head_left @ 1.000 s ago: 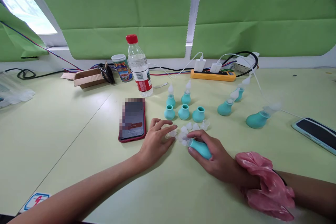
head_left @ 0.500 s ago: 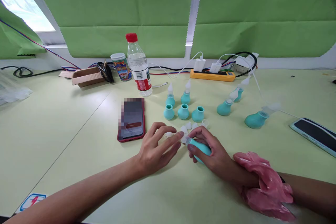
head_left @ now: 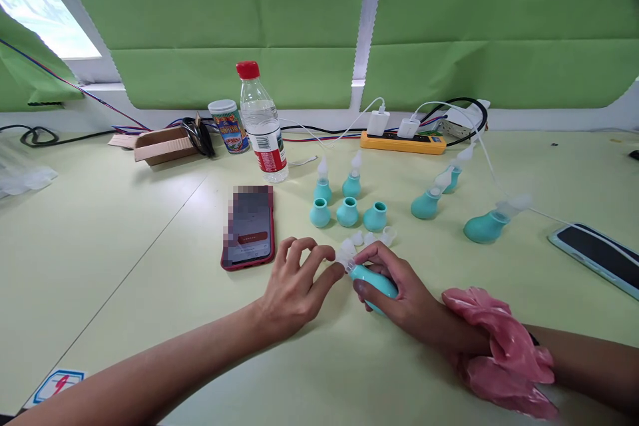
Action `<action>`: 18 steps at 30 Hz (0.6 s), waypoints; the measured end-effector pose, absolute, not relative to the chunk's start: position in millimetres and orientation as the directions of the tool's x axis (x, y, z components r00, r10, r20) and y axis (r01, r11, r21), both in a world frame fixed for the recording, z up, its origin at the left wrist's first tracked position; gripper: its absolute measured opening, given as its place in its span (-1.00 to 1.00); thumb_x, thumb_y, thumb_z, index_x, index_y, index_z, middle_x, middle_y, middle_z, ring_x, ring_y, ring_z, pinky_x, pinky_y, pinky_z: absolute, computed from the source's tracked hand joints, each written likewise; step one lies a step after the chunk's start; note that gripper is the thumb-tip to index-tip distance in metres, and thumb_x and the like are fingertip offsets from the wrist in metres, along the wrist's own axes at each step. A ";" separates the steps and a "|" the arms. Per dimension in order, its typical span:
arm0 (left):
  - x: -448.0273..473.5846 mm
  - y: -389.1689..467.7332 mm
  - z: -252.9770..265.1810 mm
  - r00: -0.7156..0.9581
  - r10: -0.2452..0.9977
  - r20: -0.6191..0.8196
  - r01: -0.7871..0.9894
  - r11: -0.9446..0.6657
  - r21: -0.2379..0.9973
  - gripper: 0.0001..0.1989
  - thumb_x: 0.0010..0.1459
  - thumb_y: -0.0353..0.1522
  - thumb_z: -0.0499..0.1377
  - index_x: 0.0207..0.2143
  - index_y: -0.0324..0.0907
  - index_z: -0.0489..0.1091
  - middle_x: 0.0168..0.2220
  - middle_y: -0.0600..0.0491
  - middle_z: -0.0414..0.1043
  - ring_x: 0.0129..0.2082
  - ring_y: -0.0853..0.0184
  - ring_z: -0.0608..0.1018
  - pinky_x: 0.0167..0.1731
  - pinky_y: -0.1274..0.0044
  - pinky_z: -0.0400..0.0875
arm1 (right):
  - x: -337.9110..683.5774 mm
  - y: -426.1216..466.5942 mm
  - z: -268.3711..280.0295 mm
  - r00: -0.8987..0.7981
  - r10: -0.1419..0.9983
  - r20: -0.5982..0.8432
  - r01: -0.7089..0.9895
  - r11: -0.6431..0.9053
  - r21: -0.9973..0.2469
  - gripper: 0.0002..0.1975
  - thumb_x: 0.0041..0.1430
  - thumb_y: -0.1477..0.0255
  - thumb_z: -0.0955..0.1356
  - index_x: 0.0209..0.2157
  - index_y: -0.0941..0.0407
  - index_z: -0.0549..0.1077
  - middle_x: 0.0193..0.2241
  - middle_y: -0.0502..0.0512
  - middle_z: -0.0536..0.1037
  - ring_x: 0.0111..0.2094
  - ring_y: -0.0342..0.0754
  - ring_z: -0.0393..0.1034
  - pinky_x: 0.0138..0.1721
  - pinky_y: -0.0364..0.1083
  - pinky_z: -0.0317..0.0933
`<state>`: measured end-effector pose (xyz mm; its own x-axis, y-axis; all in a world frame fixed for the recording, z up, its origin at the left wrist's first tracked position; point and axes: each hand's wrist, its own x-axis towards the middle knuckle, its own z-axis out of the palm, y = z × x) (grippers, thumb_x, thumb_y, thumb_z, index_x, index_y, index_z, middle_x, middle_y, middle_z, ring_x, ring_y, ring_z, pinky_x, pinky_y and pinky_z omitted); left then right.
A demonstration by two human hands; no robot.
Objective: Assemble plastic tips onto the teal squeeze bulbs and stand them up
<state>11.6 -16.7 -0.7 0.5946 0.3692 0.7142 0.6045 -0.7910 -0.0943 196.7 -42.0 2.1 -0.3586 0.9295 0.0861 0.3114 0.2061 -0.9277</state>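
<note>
right hand (head_left: 407, 294): gripping 1 teal squeeze bulb (head_left: 375, 282) | left hand (head_left: 294, 289): narrow, hold unclear | 3 open bulbs (head_left: 347, 214) | 5 tipped bulbs (head_left: 425, 206) | pale-green table (head_left: 124, 266) | green blinds (head_left: 210, 13)

One head-worn camera looks forward and down at the nearby table (head_left: 319, 373).

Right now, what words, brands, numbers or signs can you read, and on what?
No text reads for certain.
White-lidded colourful cylindrical can: large lettering, too blurred.
Red-capped clear plastic bottle: lettering too small.
Red-cased rectangular phone: text blurred or too small.
Blue-bordered white sticker: red mark, unclear whether number or character.
Yellow plastic power strip: any markings too small.
</note>
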 end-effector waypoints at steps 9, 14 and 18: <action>16.1 -17.8 0.6 0.610 0.439 0.660 0.677 -0.722 -0.145 -0.95 0.06 -0.51 0.08 -0.39 -0.22 0.29 -0.35 0.00 0.38 -0.28 0.22 0.28 -0.32 0.35 0.15 | 195.9 -42.6 2.5 -0.351 0.928 0.128 0.437 0.282 -0.854 -0.86 0.08 0.42 0.24 -0.28 0.09 0.19 -0.35 0.02 0.34 -0.42 -0.16 0.23 -0.38 -0.13 0.19; 14.7 -12.7 -1.9 0.627 0.434 0.646 0.601 -0.798 -0.046 -0.96 0.08 -0.47 0.08 -0.44 -0.25 0.27 -0.50 0.04 0.34 -0.46 0.35 0.28 -0.47 0.49 0.17 | 195.7 -41.1 2.2 -0.335 0.935 0.117 0.430 0.262 -0.864 -0.86 0.08 0.43 0.24 -0.28 0.10 0.18 -0.37 0.02 0.34 -0.39 -0.14 0.25 -0.35 -0.13 0.18; 13.0 -8.8 -3.0 0.606 0.447 0.657 0.409 -0.884 0.224 -0.89 0.05 -0.42 0.13 -0.34 -0.30 0.32 -0.53 0.03 0.32 -0.50 0.41 0.29 -0.53 0.57 0.24 | 195.9 -41.7 2.2 -0.365 0.923 0.126 0.393 0.276 -0.877 -0.87 0.09 0.43 0.24 -0.28 0.09 0.18 -0.41 -0.01 0.33 -0.41 -0.17 0.24 -0.37 -0.16 0.17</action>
<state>13.0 -8.8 -3.0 0.6064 0.4473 0.6574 0.4093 -0.8844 0.2242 195.9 -41.7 2.2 -0.3646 0.9225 0.1264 0.3931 0.2756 -0.8772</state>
